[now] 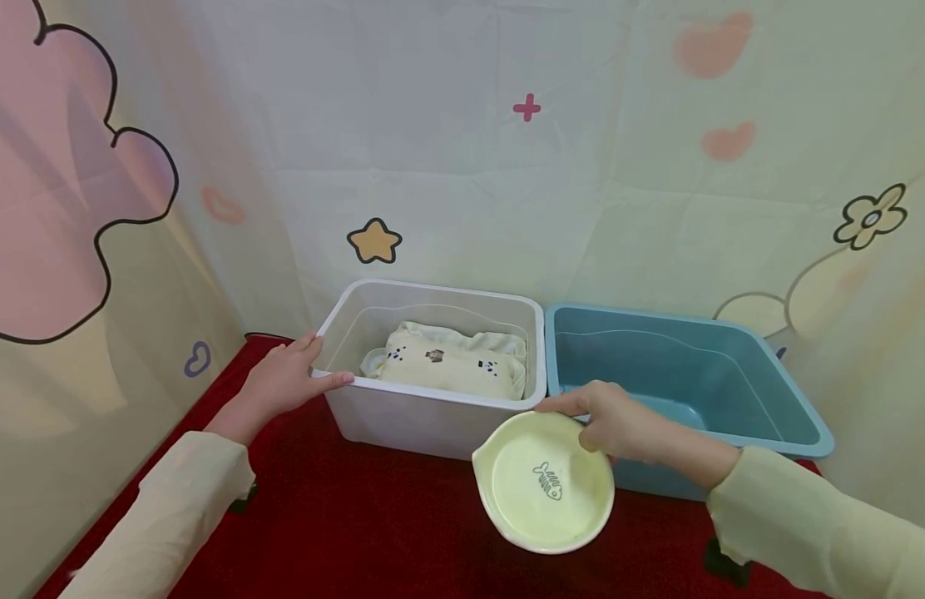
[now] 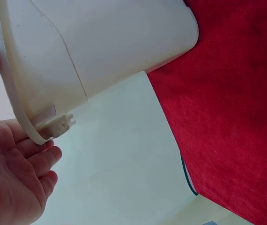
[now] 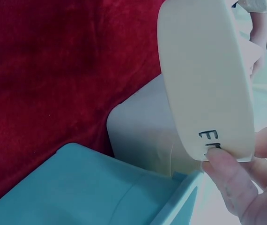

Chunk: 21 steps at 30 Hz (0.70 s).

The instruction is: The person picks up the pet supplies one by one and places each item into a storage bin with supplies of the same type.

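Observation:
My right hand (image 1: 620, 420) pinches the rim of a pale yellow bowl (image 1: 537, 491) with a small pouring lip. The bowl is tilted, its inside with a fishbone drawing facing the head view; in the right wrist view its outer wall (image 3: 203, 70) has dark lettering beside the thumb. It hangs in front of the white storage bin (image 1: 417, 424), where the two bins meet. My left hand (image 1: 286, 378) grips that bin's near left corner, the thumb along the front rim and fingers curled under the rim in the left wrist view. Inside the bin lies a folded cream cloth (image 1: 447, 362) with small animal prints.
A blue storage bin (image 1: 650, 366) stands right beside the white one, its visible inside holding nothing. Both stand on a red velvety cloth (image 1: 358, 524). Behind them hangs a pale curtain (image 1: 462, 150) with cartoon prints.

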### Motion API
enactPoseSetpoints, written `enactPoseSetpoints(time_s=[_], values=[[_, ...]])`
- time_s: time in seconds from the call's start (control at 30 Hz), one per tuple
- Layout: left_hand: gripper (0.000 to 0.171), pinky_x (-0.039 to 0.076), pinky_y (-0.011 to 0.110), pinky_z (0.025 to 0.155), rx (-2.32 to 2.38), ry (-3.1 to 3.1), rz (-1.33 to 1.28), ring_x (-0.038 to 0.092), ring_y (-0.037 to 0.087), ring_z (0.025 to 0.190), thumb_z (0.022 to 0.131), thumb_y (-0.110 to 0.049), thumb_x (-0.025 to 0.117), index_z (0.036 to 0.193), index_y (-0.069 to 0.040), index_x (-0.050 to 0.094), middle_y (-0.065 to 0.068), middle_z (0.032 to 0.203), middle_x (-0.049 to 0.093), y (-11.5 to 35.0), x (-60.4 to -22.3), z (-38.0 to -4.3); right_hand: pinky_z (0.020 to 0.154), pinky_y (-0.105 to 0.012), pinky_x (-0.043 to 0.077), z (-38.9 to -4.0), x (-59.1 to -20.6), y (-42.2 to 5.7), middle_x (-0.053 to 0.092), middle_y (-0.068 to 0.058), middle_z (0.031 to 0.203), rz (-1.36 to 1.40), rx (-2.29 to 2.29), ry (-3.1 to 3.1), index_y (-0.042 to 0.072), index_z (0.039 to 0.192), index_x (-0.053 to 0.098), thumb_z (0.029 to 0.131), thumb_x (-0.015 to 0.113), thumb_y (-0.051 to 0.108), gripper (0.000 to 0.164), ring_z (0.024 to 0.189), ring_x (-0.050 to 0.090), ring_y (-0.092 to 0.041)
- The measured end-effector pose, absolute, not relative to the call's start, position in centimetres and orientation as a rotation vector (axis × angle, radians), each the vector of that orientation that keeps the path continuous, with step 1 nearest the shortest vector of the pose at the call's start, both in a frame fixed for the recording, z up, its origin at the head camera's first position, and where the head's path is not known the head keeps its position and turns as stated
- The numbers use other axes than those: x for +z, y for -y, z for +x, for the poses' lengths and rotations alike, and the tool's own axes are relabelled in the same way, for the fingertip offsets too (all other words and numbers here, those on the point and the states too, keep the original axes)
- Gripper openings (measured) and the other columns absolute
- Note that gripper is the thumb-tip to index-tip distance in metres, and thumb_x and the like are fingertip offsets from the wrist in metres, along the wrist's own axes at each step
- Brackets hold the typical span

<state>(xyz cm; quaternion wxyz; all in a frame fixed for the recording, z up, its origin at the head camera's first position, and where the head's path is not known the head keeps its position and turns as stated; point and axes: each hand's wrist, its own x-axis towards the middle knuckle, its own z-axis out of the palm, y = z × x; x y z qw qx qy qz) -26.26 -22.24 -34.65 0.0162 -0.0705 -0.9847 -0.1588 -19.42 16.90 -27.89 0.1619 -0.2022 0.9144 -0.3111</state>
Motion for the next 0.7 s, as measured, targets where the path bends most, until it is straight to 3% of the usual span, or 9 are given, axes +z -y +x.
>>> enactPoseSetpoints(time_s=[0.27, 0.7], values=[[0.1, 0.04, 0.059, 0.085, -0.503, 3.038, -0.213, 0.041, 0.037, 0.111, 0.068, -0.076, 0.043, 0.138, -0.007, 0.029, 0.019, 0.138, 0.034, 22.2, -34.8, -26.4, 0.038, -0.023, 0.039, -19.6, -27.0, -17.4, 0.061, -0.016, 0.108, -0.573, -0.855, -2.648, 0.008, 0.118, 0.057, 0.066, 0.041, -0.02, 0.062, 0.056, 0.052, -0.014], [0.099, 0.039, 0.06, 0.085, -0.525, 3.069, -0.205, 0.039, 0.039, 0.114, 0.069, -0.074, 0.045, 0.139, -0.008, 0.025, 0.02, 0.14, 0.03, 22.3, -34.7, -26.4, 0.038, -0.021, 0.036, -19.8, -26.2, -18.2, 0.059, -0.015, 0.109, -0.528, -0.844, -2.653, 0.01, 0.119, 0.057, 0.066, 0.04, -0.019, 0.063, 0.052, 0.047, -0.014]])
